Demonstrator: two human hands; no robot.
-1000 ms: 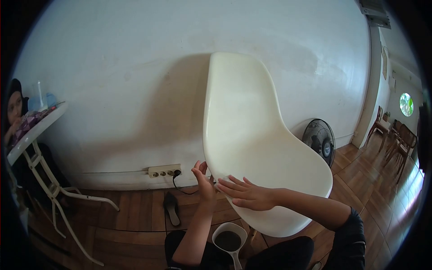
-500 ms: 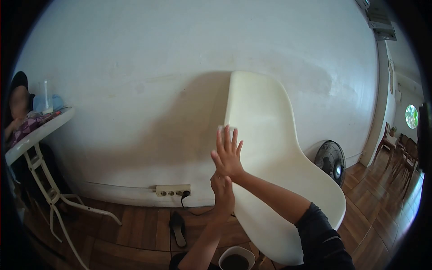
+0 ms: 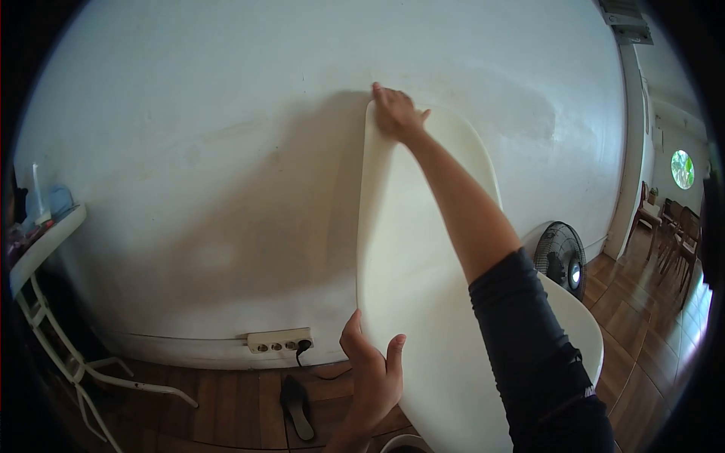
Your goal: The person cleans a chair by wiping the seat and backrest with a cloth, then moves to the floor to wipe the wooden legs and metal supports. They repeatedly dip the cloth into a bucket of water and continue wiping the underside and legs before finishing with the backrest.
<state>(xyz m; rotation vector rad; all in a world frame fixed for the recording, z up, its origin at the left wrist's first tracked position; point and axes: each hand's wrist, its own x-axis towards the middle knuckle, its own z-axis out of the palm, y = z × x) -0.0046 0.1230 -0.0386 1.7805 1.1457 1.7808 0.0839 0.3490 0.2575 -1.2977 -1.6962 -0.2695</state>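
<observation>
A cream moulded shell chair (image 3: 430, 249) stands close to the wall. My right hand (image 3: 396, 113) is at the upper left corner of its backrest, fingers stretched out and thumb apart, slightly smeared by motion. Whether the palm presses on the shell cannot be made out. Lower down, my left hand (image 3: 374, 377) straddles the chair's left edge, thumb on the front side and fingers along the outer side; part of the fingers is hidden. Under the seat, a white tub (image 3: 408, 442) shows only its rim, cut off by the frame's bottom.
A power strip (image 3: 279, 341) with a black plug lies along the wall base. Nearby on the tiled floor is a dark shoe (image 3: 297, 408). A white table (image 3: 49, 245) with items stands left. A black fan (image 3: 559, 259) sits behind the chair, and wooden chairs (image 3: 683, 234) stand far right.
My hands were together in front of the chair and have parted. The right rose to the backrest's top; the left dropped to the chair's side edge. The view has shifted slightly.
</observation>
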